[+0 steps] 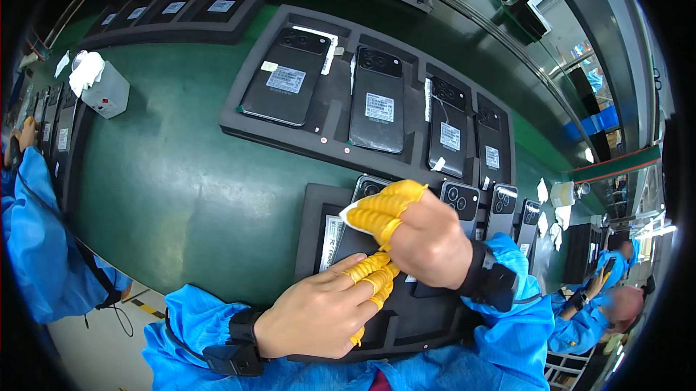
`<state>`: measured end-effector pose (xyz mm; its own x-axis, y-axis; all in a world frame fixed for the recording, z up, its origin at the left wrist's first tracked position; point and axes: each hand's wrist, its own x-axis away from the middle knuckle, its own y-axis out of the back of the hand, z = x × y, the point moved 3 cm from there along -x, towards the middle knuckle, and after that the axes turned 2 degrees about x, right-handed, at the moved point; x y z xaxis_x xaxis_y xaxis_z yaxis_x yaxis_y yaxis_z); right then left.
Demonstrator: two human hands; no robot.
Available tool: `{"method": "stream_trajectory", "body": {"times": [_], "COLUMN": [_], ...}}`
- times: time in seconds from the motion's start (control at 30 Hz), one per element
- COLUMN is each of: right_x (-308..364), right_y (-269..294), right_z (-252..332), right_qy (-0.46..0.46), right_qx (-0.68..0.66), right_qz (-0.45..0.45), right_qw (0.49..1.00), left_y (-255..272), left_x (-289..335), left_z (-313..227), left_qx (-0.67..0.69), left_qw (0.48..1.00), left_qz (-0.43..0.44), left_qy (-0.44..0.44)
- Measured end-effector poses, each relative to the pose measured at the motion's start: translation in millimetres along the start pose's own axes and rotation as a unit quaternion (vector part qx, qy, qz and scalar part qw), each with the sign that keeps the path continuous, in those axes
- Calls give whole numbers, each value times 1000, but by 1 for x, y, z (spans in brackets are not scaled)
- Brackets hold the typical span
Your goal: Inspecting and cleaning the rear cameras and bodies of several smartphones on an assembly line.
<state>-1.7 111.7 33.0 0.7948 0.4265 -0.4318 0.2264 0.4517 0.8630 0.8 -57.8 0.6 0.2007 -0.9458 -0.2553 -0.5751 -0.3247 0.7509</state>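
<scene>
My right hand (428, 228), with yellow finger cots, is closed in a pinch on a folded white wipe (351, 217). The wipe rests against the back of a dark phone (351, 242), just below its camera block. My left hand (319, 311), also in yellow finger cots, grips the same phone's lower part. Its thumb lies along the near side, and its fingers hide much of the phone. This phone is at the left end of a black foam tray (310, 210). Several more phones (460, 199) stand or lie to the right in that tray, camera ends up.
Behind lies a larger foam tray (233, 124) with several labelled dark phones (377, 105). A white box with tissues (109, 94) stands at left on the green table (167, 181). Another tray (217, 28) sits far left. People in blue work at left (36, 239) and right (587, 326).
</scene>
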Motion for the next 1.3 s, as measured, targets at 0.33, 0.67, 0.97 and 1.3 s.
{"method": "stream_trajectory", "body": {"times": [0.33, 0.67, 0.97, 1.3], "right_x": [3, -7, -6, 12], "right_y": [48, 34, 28, 17], "right_z": [-4, -13, -15, -7], "right_qy": [-17, 2, 27, 64], "right_qx": [-17, 150, 145, 115], "right_qz": [73, 131, 126, 51], "right_qw": [997, 980, 981, 990], "left_y": [3, 3, 1, -1], "left_x": [-2, -1, -1, -4], "left_z": [-2, -2, 0, -1], "left_qx": [17, 34, 32, 26], "left_qw": [999, 999, 999, 999], "left_qz": [-38, -20, -17, -31], "left_qy": [-1, 8, 1, -5]}}
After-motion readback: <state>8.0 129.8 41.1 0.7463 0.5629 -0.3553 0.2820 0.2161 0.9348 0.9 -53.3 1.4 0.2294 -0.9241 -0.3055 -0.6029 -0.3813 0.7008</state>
